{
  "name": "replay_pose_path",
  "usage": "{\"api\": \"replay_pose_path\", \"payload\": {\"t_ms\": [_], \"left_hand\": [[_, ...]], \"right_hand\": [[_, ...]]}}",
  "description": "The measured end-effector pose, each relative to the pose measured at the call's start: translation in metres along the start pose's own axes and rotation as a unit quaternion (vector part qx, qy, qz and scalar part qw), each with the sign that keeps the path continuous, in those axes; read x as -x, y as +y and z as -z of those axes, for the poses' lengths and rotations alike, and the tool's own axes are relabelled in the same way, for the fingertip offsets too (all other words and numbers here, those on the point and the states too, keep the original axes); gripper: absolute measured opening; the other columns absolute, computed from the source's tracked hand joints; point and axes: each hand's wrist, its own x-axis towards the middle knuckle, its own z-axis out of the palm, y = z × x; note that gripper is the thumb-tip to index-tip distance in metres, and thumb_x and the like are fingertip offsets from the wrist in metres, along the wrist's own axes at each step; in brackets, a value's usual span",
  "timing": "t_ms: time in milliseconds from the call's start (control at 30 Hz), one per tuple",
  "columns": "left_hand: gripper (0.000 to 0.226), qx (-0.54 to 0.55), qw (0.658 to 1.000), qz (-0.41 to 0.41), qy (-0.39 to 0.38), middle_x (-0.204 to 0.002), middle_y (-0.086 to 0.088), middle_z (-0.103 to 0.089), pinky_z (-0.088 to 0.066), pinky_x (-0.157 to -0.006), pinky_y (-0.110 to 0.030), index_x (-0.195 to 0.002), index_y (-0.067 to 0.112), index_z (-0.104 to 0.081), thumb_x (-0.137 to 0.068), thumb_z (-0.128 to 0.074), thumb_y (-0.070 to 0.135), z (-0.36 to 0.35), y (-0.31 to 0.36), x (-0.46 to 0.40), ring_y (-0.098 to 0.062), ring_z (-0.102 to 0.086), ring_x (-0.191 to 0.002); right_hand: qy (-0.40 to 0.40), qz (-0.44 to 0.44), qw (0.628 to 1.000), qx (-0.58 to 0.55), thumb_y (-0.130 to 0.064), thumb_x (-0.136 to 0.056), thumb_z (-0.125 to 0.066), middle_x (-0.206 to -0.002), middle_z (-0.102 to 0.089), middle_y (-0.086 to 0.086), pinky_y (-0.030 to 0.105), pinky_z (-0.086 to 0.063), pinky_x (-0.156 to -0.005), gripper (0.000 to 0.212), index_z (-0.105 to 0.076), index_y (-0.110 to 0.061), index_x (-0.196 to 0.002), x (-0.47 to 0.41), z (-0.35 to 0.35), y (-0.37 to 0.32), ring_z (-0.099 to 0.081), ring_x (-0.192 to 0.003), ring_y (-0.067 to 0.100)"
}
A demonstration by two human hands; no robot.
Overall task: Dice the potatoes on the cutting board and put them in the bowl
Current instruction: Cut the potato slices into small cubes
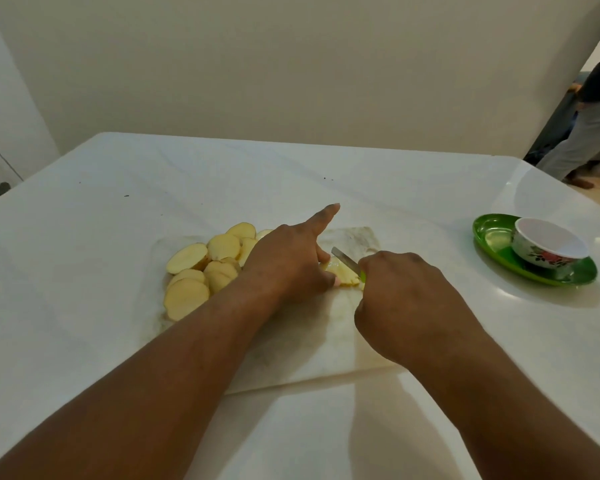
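While pinning potato slice [342, 273] mid cutting board [312, 337], left hand [288, 263] pinches it, forefinger straight. Right hand [406, 303] wrapped round knife [345, 260], blade slanting across slice between both grips. Bowl [549, 245] well apart, rightward, nearer right hand.

Home kitchen: white table [118, 237], potato slices [201, 268].

Pale yellow potato slices [201, 268], green plate [492, 237], floral-patterned white bowl [548, 252]

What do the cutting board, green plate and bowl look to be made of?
Cutting board: pale veined slab, probably marble or a lookalike, matte. Green plate: glossy with bright highlights, likely plastic or melamine. Bowl: white with floral print, smooth; ceramic or melamine, cannot tell.
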Motion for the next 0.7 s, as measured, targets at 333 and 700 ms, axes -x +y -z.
{"api": "replay_pose_path", "payload": {"t_ms": [333,700], "left_hand": [[0.106,0.002,1.000,0.009,0.001,-0.106,0.019,-0.076,-0.055,-0.094,-0.031,-0.160,0.051,-0.004,-0.083,-0.077,0.044,0.000,-0.001,-0.004,-0.010,-0.065,-0.104],[0.111,0.009,1.000,0.018,0.003,-0.104,0.024,-0.074,-0.054,-0.097,-0.034,-0.159,0.053,-0.007,-0.076,-0.080,0.048,0.000,0.000,-0.002,-0.010,-0.060,-0.116]], "right_hand": [[-0.027,-0.011,0.999,0.017,-0.016,-0.085,-0.055,-0.072,-0.039,-0.008,0.018,-0.022,-0.046,0.029,-0.032,-0.026,-0.070,0.008,0.019,-0.013,-0.038,-0.057,0.007],[-0.067,-0.038,0.997,0.020,-0.021,-0.089,-0.052,-0.079,-0.039,-0.011,0.014,-0.028,-0.050,0.017,-0.051,-0.029,-0.104,0.043,0.023,-0.011,-0.043,-0.065,0.007]]}}
